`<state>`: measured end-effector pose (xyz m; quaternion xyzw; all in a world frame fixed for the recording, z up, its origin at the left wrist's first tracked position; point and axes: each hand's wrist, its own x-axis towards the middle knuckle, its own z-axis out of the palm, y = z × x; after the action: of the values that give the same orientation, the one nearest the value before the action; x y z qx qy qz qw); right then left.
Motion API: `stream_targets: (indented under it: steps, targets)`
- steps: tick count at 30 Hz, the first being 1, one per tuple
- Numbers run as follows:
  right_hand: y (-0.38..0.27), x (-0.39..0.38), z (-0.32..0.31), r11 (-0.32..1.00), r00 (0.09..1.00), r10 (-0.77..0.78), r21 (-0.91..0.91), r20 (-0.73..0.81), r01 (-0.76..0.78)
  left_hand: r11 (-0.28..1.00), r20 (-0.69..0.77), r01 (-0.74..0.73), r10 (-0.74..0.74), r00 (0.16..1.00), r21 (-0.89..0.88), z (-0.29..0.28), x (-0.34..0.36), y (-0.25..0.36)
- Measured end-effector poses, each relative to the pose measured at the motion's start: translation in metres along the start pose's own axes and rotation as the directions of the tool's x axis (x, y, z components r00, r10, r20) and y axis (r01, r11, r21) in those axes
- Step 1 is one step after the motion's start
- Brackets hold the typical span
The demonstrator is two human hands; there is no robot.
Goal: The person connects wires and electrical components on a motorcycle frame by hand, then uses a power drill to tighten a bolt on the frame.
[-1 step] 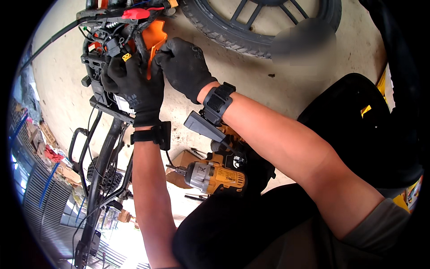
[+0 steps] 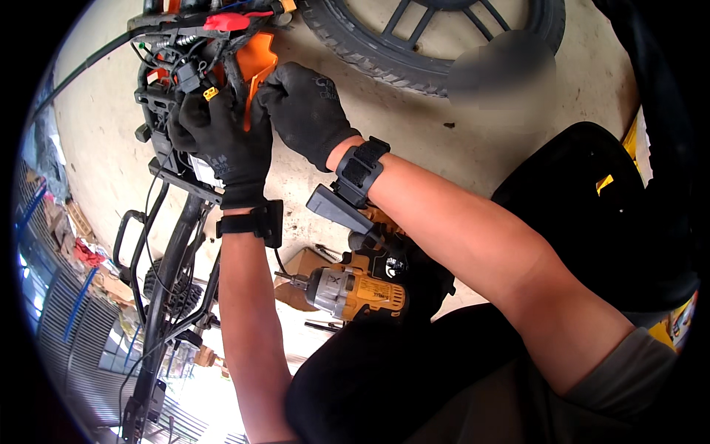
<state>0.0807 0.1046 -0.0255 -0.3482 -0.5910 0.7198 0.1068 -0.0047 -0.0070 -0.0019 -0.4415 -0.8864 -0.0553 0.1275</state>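
Note:
My left hand (image 2: 225, 140), in a black work glove, is closed among the wires of a black vehicle frame (image 2: 171, 177). A small yellow connector (image 2: 211, 94) shows at its fingertips, but what the fingers grip is hidden. Just to the right, my right hand (image 2: 307, 111), gloved the same way, is closed in a pinch against the edge of an orange plastic panel (image 2: 257, 55). Whatever lies between those fingertips cannot be made out. A narrow orange strip of the panel runs down between the two hands. Both wrists wear black straps.
A spoked wheel with a black tyre (image 2: 370, 63) lies on the floor beyond my right hand. Below my right forearm is a yellow and black impact driver (image 2: 355, 291) by a piece of cardboard (image 2: 296, 290). A red-sleeved cable end (image 2: 225, 22) crosses the frame's top.

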Motion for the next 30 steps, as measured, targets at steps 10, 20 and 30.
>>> stream_targets:
  steps: [10,20,30]
  targets:
    - [0.003,-0.001,0.006,0.995,0.995,-0.071,-0.08,-0.07,0.065,0.999,-0.009,0.028,-0.028,1.0,0.027,0.002,-0.001,0.001]
    - [-0.006,0.0,-0.005,0.999,0.998,0.024,0.02,0.065,-0.026,0.997,-0.028,0.022,-0.02,0.999,0.077,-0.004,0.003,0.009]
    - [0.008,0.007,-0.001,0.941,0.973,-0.215,-0.247,0.083,0.229,0.995,-0.027,0.09,-0.092,0.995,-0.051,0.0,0.0,0.008]
